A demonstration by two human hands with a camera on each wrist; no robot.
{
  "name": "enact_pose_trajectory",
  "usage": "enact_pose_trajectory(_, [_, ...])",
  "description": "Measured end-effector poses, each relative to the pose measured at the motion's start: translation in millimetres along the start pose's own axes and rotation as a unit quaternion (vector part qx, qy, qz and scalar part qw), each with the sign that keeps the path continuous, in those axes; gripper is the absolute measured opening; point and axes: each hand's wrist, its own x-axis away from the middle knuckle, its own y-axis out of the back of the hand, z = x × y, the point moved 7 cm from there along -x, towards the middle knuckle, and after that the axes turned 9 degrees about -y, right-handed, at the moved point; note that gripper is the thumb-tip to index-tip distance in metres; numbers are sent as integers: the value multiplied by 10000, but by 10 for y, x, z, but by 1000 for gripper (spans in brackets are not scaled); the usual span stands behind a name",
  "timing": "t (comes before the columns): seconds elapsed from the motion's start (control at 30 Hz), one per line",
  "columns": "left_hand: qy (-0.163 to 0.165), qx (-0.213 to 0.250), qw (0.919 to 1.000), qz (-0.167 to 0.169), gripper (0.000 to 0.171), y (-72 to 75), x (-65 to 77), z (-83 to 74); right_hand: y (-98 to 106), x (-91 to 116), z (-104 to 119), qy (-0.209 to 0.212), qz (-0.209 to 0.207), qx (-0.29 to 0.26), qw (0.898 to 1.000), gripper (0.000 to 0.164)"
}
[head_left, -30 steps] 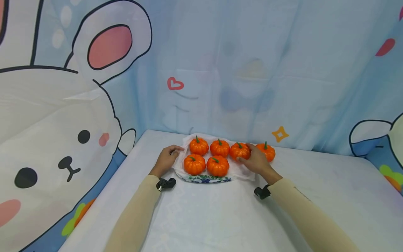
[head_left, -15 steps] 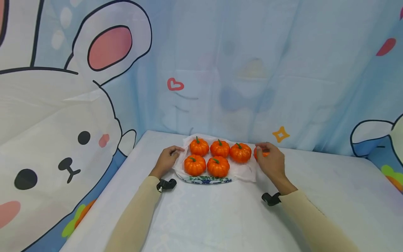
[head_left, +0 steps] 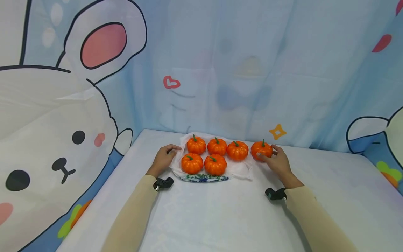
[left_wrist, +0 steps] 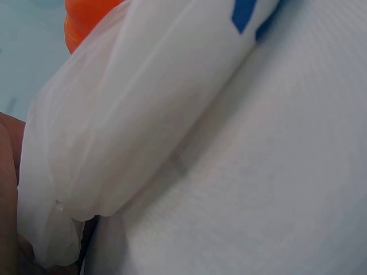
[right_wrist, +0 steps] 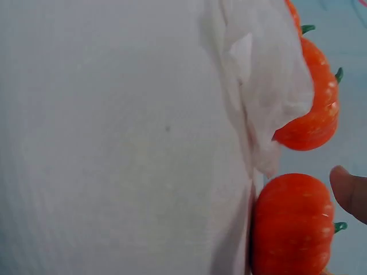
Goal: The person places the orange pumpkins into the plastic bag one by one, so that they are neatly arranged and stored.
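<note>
My left hand (head_left: 162, 160) pinches the left edge of a thin white plastic bag (head_left: 240, 171), whose gathered film (left_wrist: 109, 137) runs into my fingers in the left wrist view. Several shiny orange toy pumpkins with green stems, such as the front pumpkin (head_left: 215, 165), sit on the bag in two rows. Past the bag's right edge, another pumpkin (head_left: 262, 150) stands on the table. Around its right side is my right hand (head_left: 278, 162), thumb in front and fingers behind. In the right wrist view, a small gap shows between the thumb (right_wrist: 350, 195) and that pumpkin (right_wrist: 292, 226).
A white cloth covers the table (head_left: 201, 213). Blue and green floral print (head_left: 204, 178) shows along the bag's front edge. A light blue cartoon curtain (head_left: 201, 70) hangs right behind the pumpkins, and a large printed rabbit (head_left: 56, 140) fills the left side.
My right hand has left the back-row pumpkin on the bag and moved right, to the pumpkin beyond the bag. The left hand stays at the bag's edge. The head view has shifted slightly.
</note>
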Motion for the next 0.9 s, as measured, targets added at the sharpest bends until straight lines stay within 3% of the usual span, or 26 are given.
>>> enact_pose_trajectory(0.1, [-20,49,10000,8,23,-1,-6,3,-18,-45,1,80,149,231,9996,93])
enact_pose_trajectory(0.33, [10,66,10000,-1,24,5,-3,9,-27,-79,79,226,88,746,9969,89])
enact_pose_trajectory(0.57, [64,88,9999,9,24,2,0,33,8,-55,49,82,-138,640,9978,88])
enact_pose_trajectory(0.67, [70,82,9999,2,24,-1,-5,31,60,48,68,318,-342,405,9981,89])
enact_pose_trajectory(0.77, [74,79,9999,15,24,-6,-11,26,109,252,152,823,-467,226,9953,89])
enact_pose_trajectory(0.9, [128,77,9999,28,25,6,-8,29,65,598,318,1460,-217,203,9888,90])
